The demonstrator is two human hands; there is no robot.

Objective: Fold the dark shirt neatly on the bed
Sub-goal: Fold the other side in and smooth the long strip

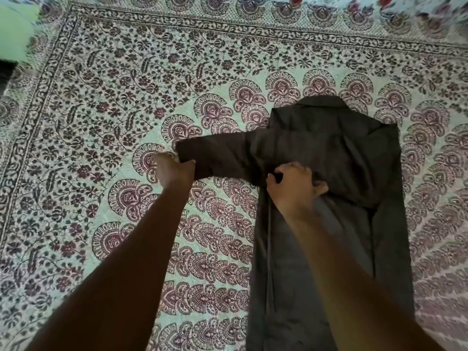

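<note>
There is one dark shirt (329,153), lying on one bed (126,110) that is covered by one patterned bedspread (106,79). One sleeve (217,155) of the shirt sticks out to the side; only that one shows spread out. Two hands are in view: one left hand (174,171) and one right hand (293,186), each on one bare forearm, making two forearms. One green object (15,34) shows at the far left edge, too blurred to identify.

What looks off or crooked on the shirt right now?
Only the sleeve sticks out: it juts sideways off the dark shirt across the patterned bedspread, not yet folded in. The left hand grips its cuff; the right hand bunches fabric near its base.
</note>
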